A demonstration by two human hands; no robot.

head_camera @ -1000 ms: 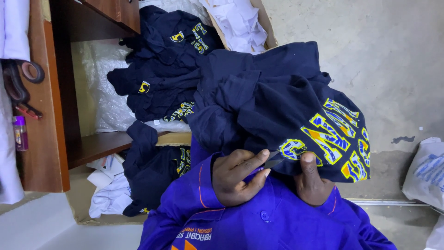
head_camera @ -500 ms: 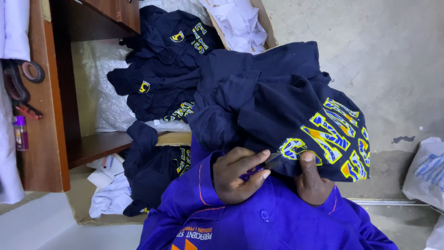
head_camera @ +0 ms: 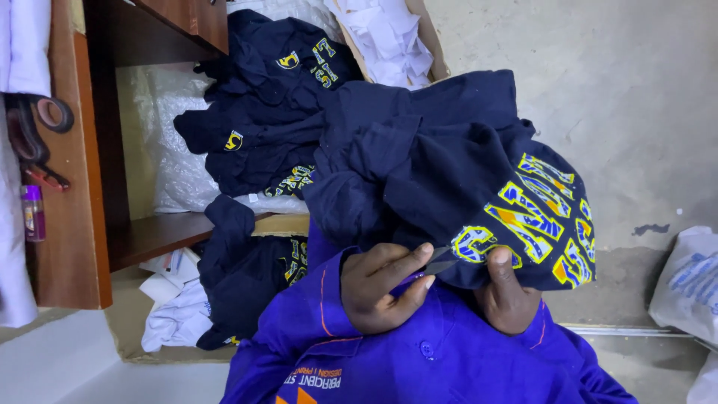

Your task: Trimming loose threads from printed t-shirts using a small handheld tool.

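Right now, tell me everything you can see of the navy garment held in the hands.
The navy garment is soft dark cloth, crumpled and draped over the lap, with large yellow and blue lettering stitched along its lower edge. The left hand pinches a small metal tool at that edge; the right hand grips the cloth from below. Behind it lies a pile of similar garments.
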